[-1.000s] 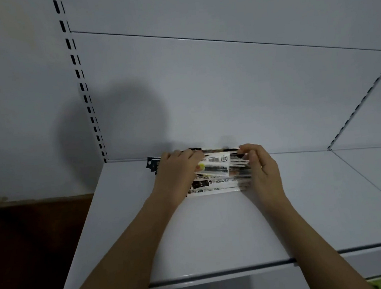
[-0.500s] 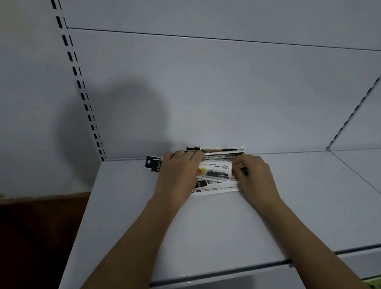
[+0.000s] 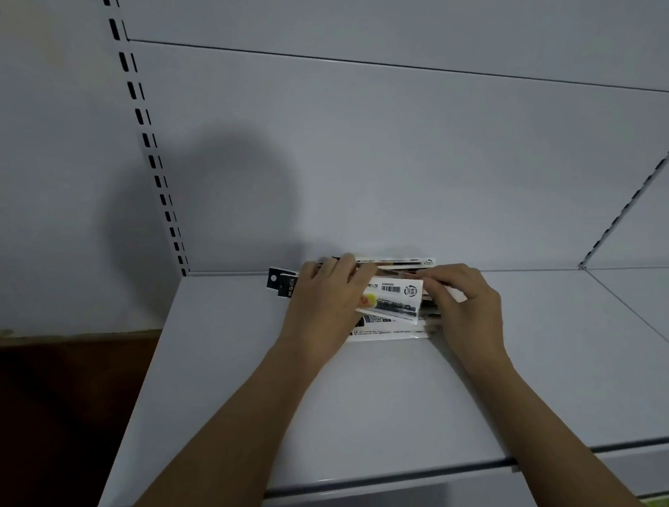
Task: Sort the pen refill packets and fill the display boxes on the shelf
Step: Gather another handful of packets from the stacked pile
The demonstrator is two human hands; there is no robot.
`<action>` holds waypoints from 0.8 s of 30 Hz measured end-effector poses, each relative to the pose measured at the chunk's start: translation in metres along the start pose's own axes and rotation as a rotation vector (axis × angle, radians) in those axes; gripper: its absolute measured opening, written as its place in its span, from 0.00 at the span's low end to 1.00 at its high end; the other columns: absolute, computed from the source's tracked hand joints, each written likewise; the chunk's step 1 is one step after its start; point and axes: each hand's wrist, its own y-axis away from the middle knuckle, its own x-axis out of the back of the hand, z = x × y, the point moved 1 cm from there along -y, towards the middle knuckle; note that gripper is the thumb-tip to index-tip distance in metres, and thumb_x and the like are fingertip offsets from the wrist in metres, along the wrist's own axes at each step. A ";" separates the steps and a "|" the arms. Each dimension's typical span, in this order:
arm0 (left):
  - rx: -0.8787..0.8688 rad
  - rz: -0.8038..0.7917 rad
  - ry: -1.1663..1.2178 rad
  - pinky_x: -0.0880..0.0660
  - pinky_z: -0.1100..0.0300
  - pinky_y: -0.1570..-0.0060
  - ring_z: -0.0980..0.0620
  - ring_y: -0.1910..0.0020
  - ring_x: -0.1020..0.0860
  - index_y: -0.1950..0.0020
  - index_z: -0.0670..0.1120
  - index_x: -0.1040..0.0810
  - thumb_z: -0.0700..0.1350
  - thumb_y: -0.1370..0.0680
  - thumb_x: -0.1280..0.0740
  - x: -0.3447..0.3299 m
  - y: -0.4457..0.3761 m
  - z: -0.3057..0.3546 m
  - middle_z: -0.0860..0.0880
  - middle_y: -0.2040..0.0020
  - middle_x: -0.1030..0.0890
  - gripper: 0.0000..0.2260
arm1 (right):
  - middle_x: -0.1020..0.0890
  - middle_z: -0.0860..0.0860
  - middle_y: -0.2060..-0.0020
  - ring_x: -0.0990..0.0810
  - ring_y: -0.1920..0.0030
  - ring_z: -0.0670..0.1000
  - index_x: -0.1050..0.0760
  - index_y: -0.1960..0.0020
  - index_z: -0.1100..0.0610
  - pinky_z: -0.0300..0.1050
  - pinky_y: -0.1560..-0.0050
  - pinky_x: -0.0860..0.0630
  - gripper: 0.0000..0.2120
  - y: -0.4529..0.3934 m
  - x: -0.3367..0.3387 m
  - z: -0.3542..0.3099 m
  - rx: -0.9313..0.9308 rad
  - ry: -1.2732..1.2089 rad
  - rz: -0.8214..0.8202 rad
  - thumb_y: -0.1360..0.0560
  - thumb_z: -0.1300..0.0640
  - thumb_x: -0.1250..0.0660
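I see the refill packets stacked at the back of the white shelf, against its rear panel. My left hand grips their left end; my right hand pinches the right (fingers curled).

- Your pen refill packets lie as a flat, loosely fanned pile on the white shelf, at its far edge, touching the back panel.
- Topmost packet: white, barcode and round mark on its right part, yellow spot at left, tilted slightly.
- One black header tab with a hang hole sticks out at far left.
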 end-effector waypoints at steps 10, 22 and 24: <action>-0.129 0.131 -0.139 0.26 0.52 0.58 0.46 0.57 0.27 0.53 0.46 0.21 0.45 0.32 0.34 -0.004 -0.003 0.006 0.49 0.60 0.21 0.09 | 0.13 0.51 0.53 0.15 0.53 0.49 0.18 0.46 0.62 0.39 0.56 0.21 0.13 0.007 -0.008 -0.016 -0.182 -0.382 -0.212 0.22 0.70 0.39; 0.097 -0.016 -0.127 0.28 0.51 0.61 0.43 0.65 0.24 0.45 0.47 0.21 0.38 0.30 0.32 -0.006 0.002 -0.003 0.48 0.61 0.23 0.14 | 0.19 0.44 0.44 0.23 0.42 0.50 0.19 0.41 0.50 0.49 0.41 0.27 0.14 -0.005 -0.012 0.036 0.015 0.369 -0.252 0.23 0.58 0.37; 0.075 -0.025 -0.117 0.28 0.51 0.61 0.43 0.64 0.23 0.46 0.47 0.20 0.39 0.31 0.28 -0.005 0.001 -0.002 0.48 0.61 0.22 0.15 | 0.18 0.44 0.46 0.24 0.45 0.49 0.18 0.41 0.50 0.46 0.44 0.28 0.13 -0.005 -0.012 0.035 -0.001 0.371 -0.275 0.23 0.59 0.36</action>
